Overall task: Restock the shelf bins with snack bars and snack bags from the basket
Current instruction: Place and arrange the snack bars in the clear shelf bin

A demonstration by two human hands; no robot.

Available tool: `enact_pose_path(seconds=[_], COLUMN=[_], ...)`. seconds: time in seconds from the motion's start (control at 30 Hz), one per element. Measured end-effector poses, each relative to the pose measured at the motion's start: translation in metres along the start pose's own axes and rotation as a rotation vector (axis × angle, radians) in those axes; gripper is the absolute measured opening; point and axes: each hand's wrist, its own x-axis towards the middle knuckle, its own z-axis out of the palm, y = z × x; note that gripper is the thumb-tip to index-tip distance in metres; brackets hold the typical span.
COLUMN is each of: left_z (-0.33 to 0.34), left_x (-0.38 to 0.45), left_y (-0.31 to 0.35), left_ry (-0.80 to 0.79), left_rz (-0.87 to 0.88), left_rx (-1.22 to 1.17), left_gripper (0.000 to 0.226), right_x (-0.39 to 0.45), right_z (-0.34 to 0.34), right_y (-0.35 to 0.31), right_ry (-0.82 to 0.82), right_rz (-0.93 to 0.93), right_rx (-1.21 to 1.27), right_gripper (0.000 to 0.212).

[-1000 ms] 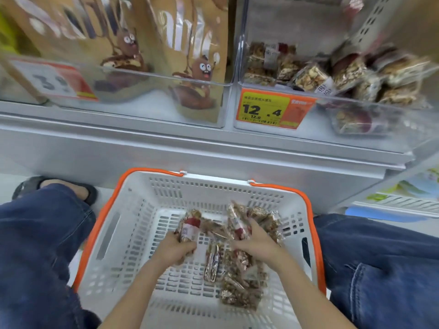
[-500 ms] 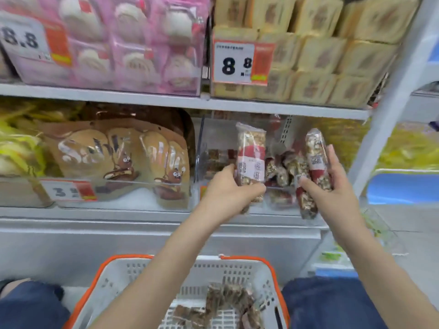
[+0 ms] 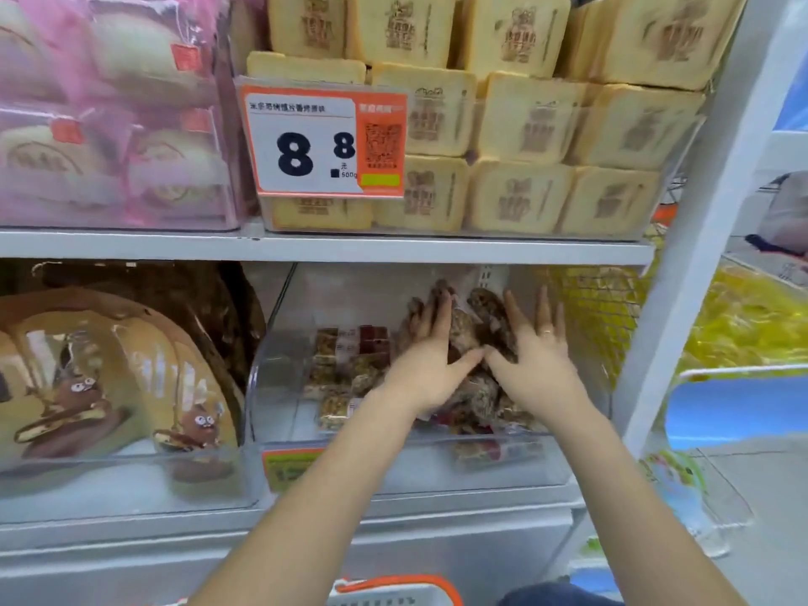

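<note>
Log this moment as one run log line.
left hand: open | right hand: open | both pressing snack bars | clear bin

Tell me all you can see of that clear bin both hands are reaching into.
The clear bin looks like see-through plastic with a low curved front lip and taller side walls. It sits on the lower shelf, right of the bin with brown cartoon bags, under the shelf of yellow loaves. An orange price tag is on its front. Inside lie wrapped nut bars. The left hand and right hand, fingers straight, press on the pile.
</note>
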Motion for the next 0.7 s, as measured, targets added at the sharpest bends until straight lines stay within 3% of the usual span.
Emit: enact_pose_path(seconds=[0.13, 0.23, 0.3, 0.4, 0.47, 0.6, 0.7], left_z=[0.003, -0.003, -0.011, -0.026, -0.034, -0.018, 0.022], left_x=[0.01, -0.002, -0.018, -0.072, -0.124, -0.216, -0.273], left_y=[-0.012, -0.006, 0.003, 0.014, 0.011, -0.044, -0.119], left_ry=[0.025, 0.041, 0.14, 0.396, 0.465, 0.336, 0.052], left_rz=[-0.048, -0.081, -0.056, 0.139, 0.231, 0.222, -0.09], left_rx=[0.012, 0.118, 0.11, -0.082, -0.213, -0.112, -0.057], left_gripper=[0.071, 0.07, 0.067, 0.049, 0.025, 0.014, 0.018], right_x=[0.0, -0.015, -0.031, -0.065, -0.103, -0.196, -0.258], right_z=[-0.005, -0.01, -0.016, -0.024, -0.019, 0.043, 0.125], right_y=[0.0, -0.007, -0.015, -0.027, -0.033, -0.031, -0.011], right_ry=[0.069, 0.207, 0.294, 0.345, 0.338, 0.158, -0.208], right_rz=[-0.014, -0.098, -0.119, -0.205, -0.231, -0.035, 0.206], right_rx=[0.099, -0.052, -0.124, 0.185, 0.398, 0.597, 0.496], right_gripper=[0.074, 0.07, 0.063, 0.056, 0.053, 0.038, 0.034])
